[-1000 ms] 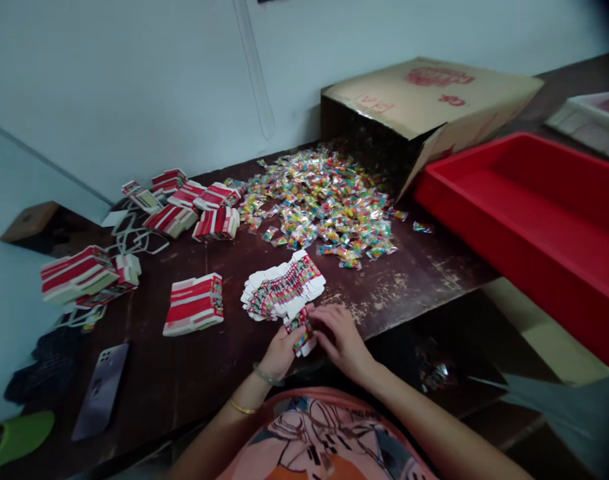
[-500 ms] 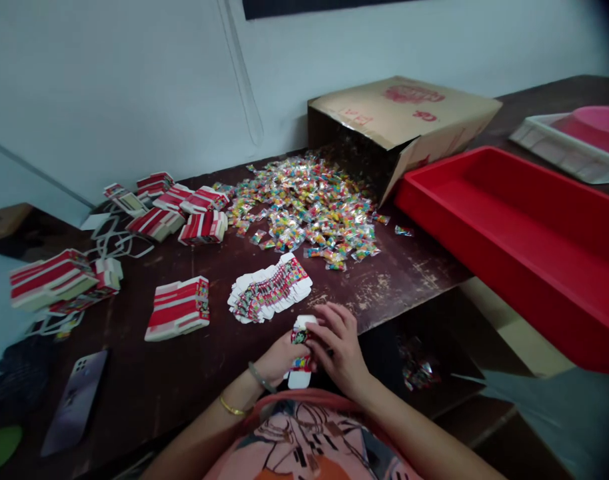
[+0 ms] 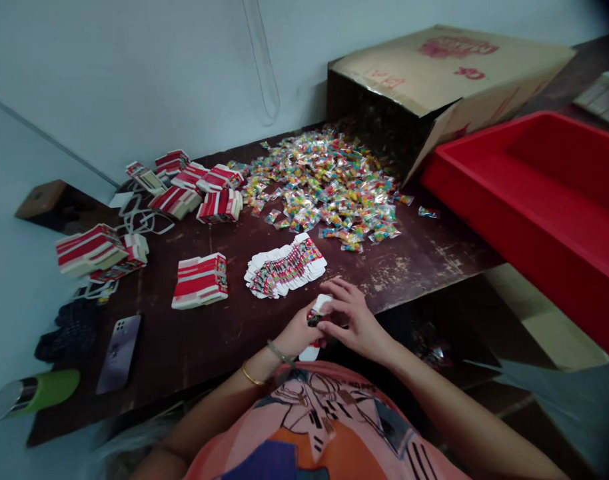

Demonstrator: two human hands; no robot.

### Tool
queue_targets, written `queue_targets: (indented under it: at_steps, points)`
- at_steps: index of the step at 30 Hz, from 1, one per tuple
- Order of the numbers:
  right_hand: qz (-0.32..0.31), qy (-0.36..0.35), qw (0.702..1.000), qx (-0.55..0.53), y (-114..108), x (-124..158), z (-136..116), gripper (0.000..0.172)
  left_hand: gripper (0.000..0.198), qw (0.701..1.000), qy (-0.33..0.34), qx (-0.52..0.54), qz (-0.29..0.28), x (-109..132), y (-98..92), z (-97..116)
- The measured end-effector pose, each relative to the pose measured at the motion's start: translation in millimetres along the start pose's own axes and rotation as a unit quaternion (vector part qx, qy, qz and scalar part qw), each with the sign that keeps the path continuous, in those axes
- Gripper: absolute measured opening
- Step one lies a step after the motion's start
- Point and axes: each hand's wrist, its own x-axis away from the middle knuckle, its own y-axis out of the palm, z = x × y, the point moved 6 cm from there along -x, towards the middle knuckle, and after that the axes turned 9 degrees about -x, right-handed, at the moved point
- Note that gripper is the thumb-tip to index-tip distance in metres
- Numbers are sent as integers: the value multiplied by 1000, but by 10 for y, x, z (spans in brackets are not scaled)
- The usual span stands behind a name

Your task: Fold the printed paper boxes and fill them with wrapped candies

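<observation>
Close to my body, my left hand (image 3: 298, 331) is closed round a small printed carton (image 3: 323, 304), red with white end flaps. From the other side my right hand (image 3: 353, 319) has its thumb and bent fingers on the carton near its upper flap. Both hands hide most of the printed face; a white flap also shows below them. Just beyond the hands lies a fanned row of flat cartons (image 3: 284, 268). To its left stands a stack of folded red-and-white cartons (image 3: 200, 281). Behind them spreads a heap of wrapped candies (image 3: 324, 183).
A cardboard box (image 3: 434, 70) lies open toward the candies. A red tray (image 3: 534, 193) juts over the table edge at right. At left are more carton bundles (image 3: 92, 250), a phone (image 3: 118, 353), dark cloth (image 3: 67, 330) and a green cylindrical object (image 3: 54, 390).
The camera view has shifted, so the table appears higher and more of its left end shows. My right fingers now cover more of the carton, and less of its printed face is visible.
</observation>
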Motion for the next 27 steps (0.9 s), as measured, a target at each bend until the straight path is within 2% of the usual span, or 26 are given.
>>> queue_targets:
  at_steps: [2,4,6,8,9,10,11,14,17,19,20,22,24,27]
  points:
    - [-45,-2,999,27,32,-11,26,15,46,1000,-1,-12,5,-11,-31,-10]
    - [-112,0,994,-2,60,-20,58,13,36,999,-22,-24,-37,6,-18,-25]
    - [-182,-2,981,-69,52,-22,49,14,27,988,-61,-16,-144,69,71,-59]
    - [-237,-6,962,-134,4,-18,1,17,31,962,-93,10,-257,165,182,-100]
    - [-254,-6,954,-160,-26,-15,-24,18,35,952,-101,23,-288,197,218,-125]
    - [-261,-3,949,-178,-57,-13,-41,19,38,952,-101,28,-286,200,230,-155]
    - [-257,5,948,-190,-83,-9,-42,19,39,963,-93,20,-253,174,216,-192]
    - [-198,51,958,-202,-111,37,41,21,40,994,-44,-59,-82,75,103,-280]
    - [-140,107,962,-210,-25,176,160,17,32,990,21,-126,52,84,-10,-264]
    - [-114,138,953,-244,70,293,215,18,31,982,65,-140,108,144,-84,-218]
    - [-92,156,943,-279,112,351,247,25,35,979,81,-142,121,177,-114,-203]
    - [-37,207,900,-383,200,471,348,33,40,979,95,-142,110,228,-132,-202]
    - [-1,266,825,-498,320,592,478,28,34,981,98,-146,80,260,-120,-215]
    - [-9,344,711,-613,515,727,644,24,24,979,99,-174,32,294,-62,-207]
